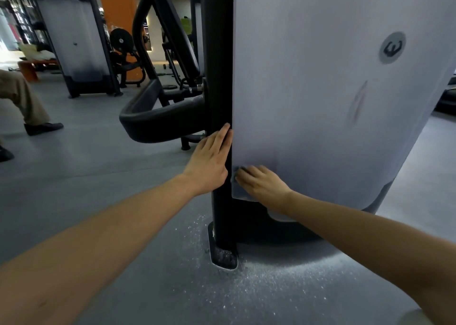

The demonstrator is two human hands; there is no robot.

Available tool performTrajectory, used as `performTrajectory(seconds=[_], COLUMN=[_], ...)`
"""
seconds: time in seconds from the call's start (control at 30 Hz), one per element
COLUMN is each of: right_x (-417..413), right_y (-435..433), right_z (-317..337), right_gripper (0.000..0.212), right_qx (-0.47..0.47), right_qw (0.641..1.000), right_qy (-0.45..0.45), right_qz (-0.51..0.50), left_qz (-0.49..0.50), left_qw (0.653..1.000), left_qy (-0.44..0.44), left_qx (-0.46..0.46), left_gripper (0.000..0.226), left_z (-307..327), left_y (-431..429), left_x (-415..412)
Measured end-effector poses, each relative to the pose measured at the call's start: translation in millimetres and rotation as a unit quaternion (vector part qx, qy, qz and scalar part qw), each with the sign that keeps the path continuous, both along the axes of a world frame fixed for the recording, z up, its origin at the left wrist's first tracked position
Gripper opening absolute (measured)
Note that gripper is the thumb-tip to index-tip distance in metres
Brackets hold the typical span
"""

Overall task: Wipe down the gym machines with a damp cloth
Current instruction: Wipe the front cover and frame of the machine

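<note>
Two bare forearms are seen closest in, reaching out over the grey floor (98, 176), which is dusted with white specks (259, 282) around the foot of the machine's black post (219, 77). A bit further out, the left hand (209, 161) is laid flat against that post, fingers (223, 137) straight and together, nothing gripped, just pressed on. Right next to it, the right hand (261, 184) is planted on the lower left corner of the pale panel (320, 77), with its fingers bent over the cloth (237, 184). So the bluish cloth is bunched under that hand and held against the panel, just beside the post. It blends into the panel, so its edges can't really be made out. Higher up the panel, a reddish smear (359, 102) and a round dark logo (392, 47) are visible. Left of the post, a curved black frame bar (158, 122) is joined to it. Way at the back, another pale-panelled machine (74, 40), an orange pillar (116, 3) and a weight plate (121, 39) can be seen, plus someone's trouser leg (22, 97) and dark shoe (44, 128) at the left edge.
</note>
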State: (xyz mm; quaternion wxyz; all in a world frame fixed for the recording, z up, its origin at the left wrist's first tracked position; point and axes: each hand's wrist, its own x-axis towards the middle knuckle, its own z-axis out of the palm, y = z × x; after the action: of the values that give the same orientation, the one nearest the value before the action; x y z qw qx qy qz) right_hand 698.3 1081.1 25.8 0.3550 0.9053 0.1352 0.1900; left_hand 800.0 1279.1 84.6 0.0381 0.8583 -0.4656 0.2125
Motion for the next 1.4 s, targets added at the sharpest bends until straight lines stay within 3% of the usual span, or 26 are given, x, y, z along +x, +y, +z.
performTrajectory(seconds=[0.1,0.2,0.47,0.63,0.87,1.07,1.17,1.4], right_x=[21,24,1,3,17,6,11,19], right_y=[2,5,-7,5,6,-20,-18,-6], right_z=[28,44,13,55,88,52,77,181], right_gripper=[0.060,0.060,0.079,0.053,0.069,0.079,0.069,0.073], right_qx=[0.067,0.098,0.031,0.054,0.107,0.042,0.054,0.100], right_qw=[0.991,0.981,0.999,0.992,0.976,0.992,0.985,0.961], right_qy=[-0.112,-0.169,-0.023,-0.112,-0.190,-0.114,-0.155,-0.254], right_qz=[-0.002,-0.001,-0.004,0.002,-0.014,0.035,0.052,0.031], left_qz=[-0.012,-0.030,-0.039,-0.039,-0.047,-0.048,-0.050,-0.051], left_qw=[1.000,0.999,0.997,0.997,0.994,0.990,0.987,0.977], left_qy=[-0.002,-0.014,-0.035,-0.025,-0.027,-0.063,-0.065,-0.032], left_qx=[-0.013,-0.023,-0.059,-0.069,-0.094,-0.117,-0.136,-0.203], left_gripper=[0.099,0.099,0.093,0.095,0.095,0.092,0.094,0.097], left_z=[-2,1,19,24,21,36,55,90], left_y=[9,13,4,5,7,0,-7,-21], left_x=[9,18,19,15,23,27,26,15])
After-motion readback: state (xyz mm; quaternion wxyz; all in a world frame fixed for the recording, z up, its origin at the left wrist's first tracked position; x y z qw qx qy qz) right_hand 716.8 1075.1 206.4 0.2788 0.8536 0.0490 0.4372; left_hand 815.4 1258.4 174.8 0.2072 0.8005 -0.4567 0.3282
